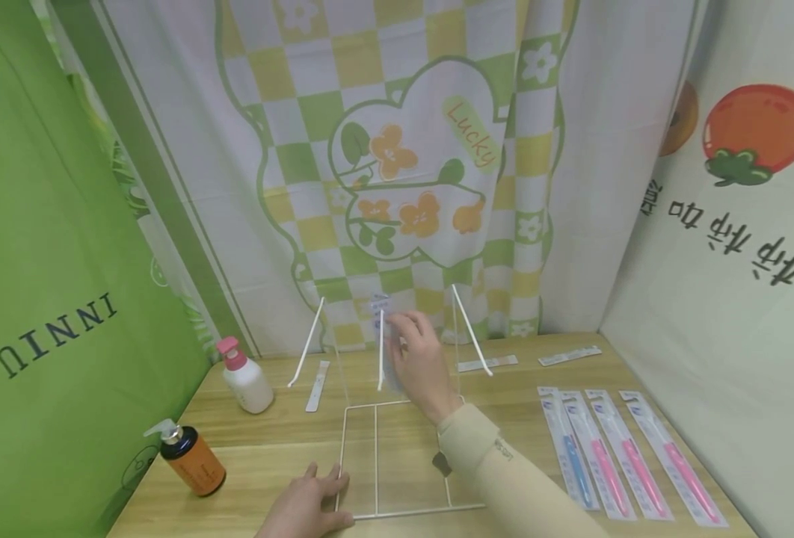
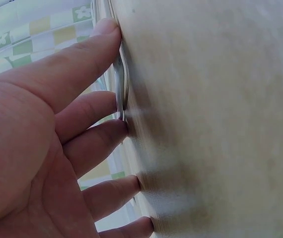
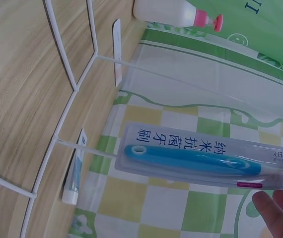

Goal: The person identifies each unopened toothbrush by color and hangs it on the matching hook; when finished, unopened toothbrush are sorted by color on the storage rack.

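My right hand (image 1: 420,362) holds a toothbrush in a clear blister pack (image 3: 191,158) at the middle prong (image 1: 380,351) of a white wire rack (image 1: 404,514). In the right wrist view the brush handle is blue, and my fingertips grip the pack's far end. The pack hangs upright, partly hidden by my fingers in the head view. At the rack's near left corner, my left hand (image 1: 303,504) rests its spread fingers and thumb against the base wire, fingertips (image 2: 121,126) touching the wooden tabletop.
More packaged toothbrushes, one blue (image 1: 575,456) and several pink (image 1: 679,467), lie at the right. Slim white tubes (image 1: 318,386) lie behind the rack. On the left stand a white pump bottle (image 1: 249,385) and a dark pump bottle (image 1: 195,463) with an orange label. Fabric hangs around the table.
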Demonstrator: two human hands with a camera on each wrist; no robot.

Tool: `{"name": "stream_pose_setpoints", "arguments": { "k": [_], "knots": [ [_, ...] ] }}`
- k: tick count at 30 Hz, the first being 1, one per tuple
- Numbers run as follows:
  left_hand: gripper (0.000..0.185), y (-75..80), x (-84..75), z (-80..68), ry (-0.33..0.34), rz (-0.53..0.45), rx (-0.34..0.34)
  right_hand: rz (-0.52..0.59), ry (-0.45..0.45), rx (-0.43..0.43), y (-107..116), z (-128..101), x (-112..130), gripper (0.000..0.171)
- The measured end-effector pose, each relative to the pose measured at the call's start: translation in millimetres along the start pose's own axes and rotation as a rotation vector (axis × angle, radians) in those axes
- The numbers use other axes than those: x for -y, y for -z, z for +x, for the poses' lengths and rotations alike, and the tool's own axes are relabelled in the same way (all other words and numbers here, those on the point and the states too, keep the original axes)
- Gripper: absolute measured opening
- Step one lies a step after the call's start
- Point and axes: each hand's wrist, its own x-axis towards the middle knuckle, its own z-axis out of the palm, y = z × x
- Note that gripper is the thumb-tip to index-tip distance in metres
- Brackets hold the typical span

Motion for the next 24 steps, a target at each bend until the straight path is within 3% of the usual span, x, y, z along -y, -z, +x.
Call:
{"name": "stream_pose_setpoints", "arguments": {
  "k": [6,18,24],
  "knots": [
    [0.069,-0.7,0.5,-0.2,-0.001,0.005,0.001,-0.016,0.011,-0.028,1,-4,-4,0.037],
    [0.071,1.8,-0.7,-0.4,0.005,-0.007,0.006,0.059,-0.071,0.012,17,-23,-21,0.043],
    [0.071,0.9,-1.0,-1.2,0.000,0.003,-0.003,0.135,-0.208,0.119,41,-35,-33,0.049]
  ]
}}
